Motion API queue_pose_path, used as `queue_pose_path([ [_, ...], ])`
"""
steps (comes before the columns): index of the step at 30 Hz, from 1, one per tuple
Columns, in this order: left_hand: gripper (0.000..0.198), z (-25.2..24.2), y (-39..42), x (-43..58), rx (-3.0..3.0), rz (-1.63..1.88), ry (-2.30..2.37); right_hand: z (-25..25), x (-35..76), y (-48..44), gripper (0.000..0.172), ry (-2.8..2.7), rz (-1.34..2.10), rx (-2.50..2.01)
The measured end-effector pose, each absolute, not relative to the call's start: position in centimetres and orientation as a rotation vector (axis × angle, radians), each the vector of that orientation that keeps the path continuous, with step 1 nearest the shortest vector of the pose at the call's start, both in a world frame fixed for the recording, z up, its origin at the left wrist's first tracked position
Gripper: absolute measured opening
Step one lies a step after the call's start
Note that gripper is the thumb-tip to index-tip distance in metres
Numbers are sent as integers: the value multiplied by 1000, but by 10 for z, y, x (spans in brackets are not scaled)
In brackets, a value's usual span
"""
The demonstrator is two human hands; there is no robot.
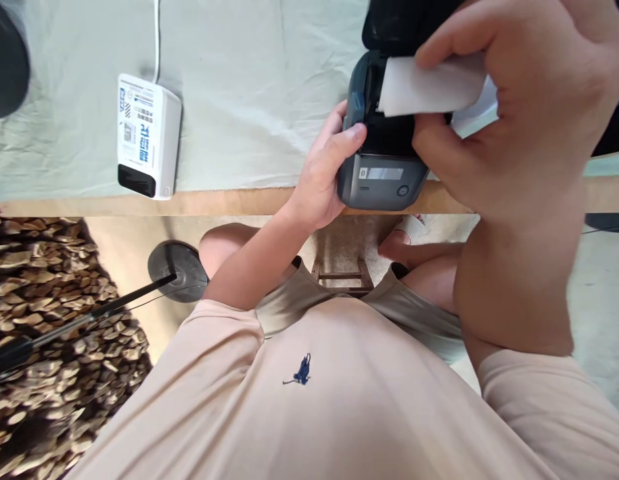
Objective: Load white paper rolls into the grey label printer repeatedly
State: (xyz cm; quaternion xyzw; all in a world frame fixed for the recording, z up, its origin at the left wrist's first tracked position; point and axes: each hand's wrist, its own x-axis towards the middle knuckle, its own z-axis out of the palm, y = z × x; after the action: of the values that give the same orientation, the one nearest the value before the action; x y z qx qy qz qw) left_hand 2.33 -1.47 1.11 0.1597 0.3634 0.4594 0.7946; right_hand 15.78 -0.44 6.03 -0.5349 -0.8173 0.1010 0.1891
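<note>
Gripping the left side of a dark grey label printer (384, 193), the left hand (319, 177) has its thumb over the rim and its fingers mostly hidden behind the body. The right hand (514, 100) narrows to a pinch, thumb and forefinger holding a white paper roll (419, 87) over the open compartment, whose black lid (402, 30) stands back on the far side. Whether the roll touches the compartment floor cannot be told.

The printer overlaps the table's near edge, right of the middle; if it is not fully supported, a loosened left grip could let it tip towards the lap. A slack pinch could let the roll drop or unwind, and pressing it in askew might crease the paper.

Pale green cloth (249, 100) covers the table, lightly wrinkled, down to a bare wooden edge (219, 202). Well to the left sits a white box (149, 140) with a printed label, its white cable (156, 40) running to the far side. Below the table, left, a black stand base (176, 270) rests on the floor beside heaped split wood (49, 287).
</note>
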Motion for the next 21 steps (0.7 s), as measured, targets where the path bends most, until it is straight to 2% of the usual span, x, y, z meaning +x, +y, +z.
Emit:
queue_pose_path([
  [10, 29, 7, -16, 17, 369, 958, 777, 46, 160, -1, 29, -2354, 342, -1607],
  [16, 15, 7, -15, 17, 424, 1056, 629, 51, 160, -8, 27, -2318, 297, -1576],
  [21, 13, 7, -14, 17, 466, 1060, 636, 56, 161, -14, 21, -2468, 399, -1416],
])
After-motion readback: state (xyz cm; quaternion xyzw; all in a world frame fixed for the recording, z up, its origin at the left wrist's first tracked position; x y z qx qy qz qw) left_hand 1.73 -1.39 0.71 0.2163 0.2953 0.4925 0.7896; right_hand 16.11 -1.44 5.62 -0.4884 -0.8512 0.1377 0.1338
